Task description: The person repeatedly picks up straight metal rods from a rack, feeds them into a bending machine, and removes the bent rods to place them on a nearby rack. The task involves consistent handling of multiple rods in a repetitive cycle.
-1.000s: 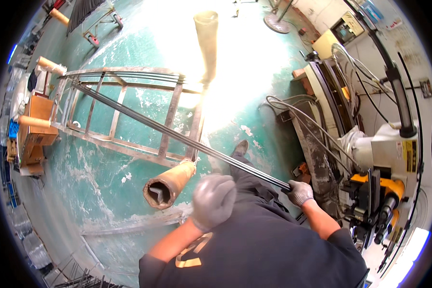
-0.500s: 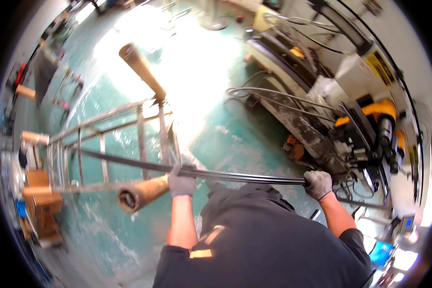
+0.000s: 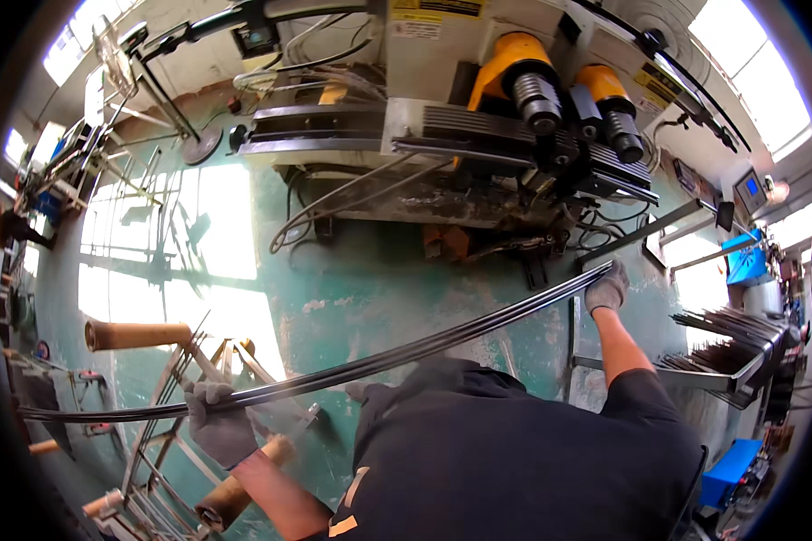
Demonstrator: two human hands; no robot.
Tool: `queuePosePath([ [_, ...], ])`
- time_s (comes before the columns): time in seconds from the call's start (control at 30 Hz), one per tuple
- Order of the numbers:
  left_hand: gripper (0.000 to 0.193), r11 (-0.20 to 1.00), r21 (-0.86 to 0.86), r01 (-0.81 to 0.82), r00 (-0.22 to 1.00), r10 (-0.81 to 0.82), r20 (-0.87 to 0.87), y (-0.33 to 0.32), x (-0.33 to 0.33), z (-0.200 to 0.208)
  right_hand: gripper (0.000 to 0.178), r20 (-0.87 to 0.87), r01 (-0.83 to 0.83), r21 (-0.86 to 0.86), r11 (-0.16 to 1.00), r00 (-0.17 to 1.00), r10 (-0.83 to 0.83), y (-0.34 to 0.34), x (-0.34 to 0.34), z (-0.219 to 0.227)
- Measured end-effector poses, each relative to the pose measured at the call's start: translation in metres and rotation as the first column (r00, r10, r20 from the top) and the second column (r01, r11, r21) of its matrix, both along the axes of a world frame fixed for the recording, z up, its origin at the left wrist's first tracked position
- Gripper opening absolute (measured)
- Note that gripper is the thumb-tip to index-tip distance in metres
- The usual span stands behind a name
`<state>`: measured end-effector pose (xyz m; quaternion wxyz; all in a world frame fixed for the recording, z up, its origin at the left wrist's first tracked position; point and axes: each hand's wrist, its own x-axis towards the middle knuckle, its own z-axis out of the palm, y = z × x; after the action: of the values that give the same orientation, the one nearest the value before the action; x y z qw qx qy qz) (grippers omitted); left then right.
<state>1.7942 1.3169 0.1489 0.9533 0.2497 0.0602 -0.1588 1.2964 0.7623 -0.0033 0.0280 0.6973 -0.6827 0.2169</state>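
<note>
A bundle of long, thin black strips [image 3: 424,346] spans the view in front of my body, its left end lower than its right. My left hand [image 3: 218,422], in a grey work glove, is closed around the bundle toward its left part. At the right end, my gloved right hand [image 3: 608,287] grips the strips. The bundle passes above a metal frame [image 3: 158,442] fitted with brown tubes [image 3: 135,335], close to my left hand. The strips' far left end runs toward the dark rim of the picture.
Ahead is a long machine [image 3: 478,117] with orange-and-black motor heads [image 3: 534,90] and loose cables. At right, a metal rack [image 3: 735,356] holds many dark strips. A round-based stand [image 3: 202,146] is at far left. A blue box [image 3: 729,473] lies lower right.
My view has turned right, bringing the machine in front and the strip rack into sight. My hands are farther apart, both still on the strips; the tube frame now appears lower left.
</note>
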Motion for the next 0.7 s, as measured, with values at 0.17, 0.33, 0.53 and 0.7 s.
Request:
queuePosePath([
  [0.17, 0.017, 0.960, 0.111, 0.258, 0.953, -0.272, 0.136, -0.152, -0.034, -0.001, 0.039, 0.501, -0.733, 0.207, 0.648, -0.489, -0.714, 0.078, 0.090, 0.010],
  [0.33, 0.018, 0.887, 0.159, 0.433, 0.894, -0.445, 0.049, -0.257, -0.021, 0.010, 0.016, 0.462, -0.551, 0.307, 0.776, -0.626, -0.628, 0.078, 0.172, 0.050],
  [0.53, 0.036, 0.799, -0.047, 0.599, 0.763, -0.552, 0.335, -0.250, 0.163, 0.019, 0.010, 0.713, -0.261, 0.319, 0.911, -0.567, -0.413, -0.011, 0.145, 0.068],
  [0.7, 0.035, 0.791, -0.080, 0.607, 0.759, -0.547, 0.354, -0.268, 0.264, -0.007, 0.032, 0.882, 0.034, 0.293, 0.955, -0.396, -0.257, -0.074, 0.125, 0.046],
])
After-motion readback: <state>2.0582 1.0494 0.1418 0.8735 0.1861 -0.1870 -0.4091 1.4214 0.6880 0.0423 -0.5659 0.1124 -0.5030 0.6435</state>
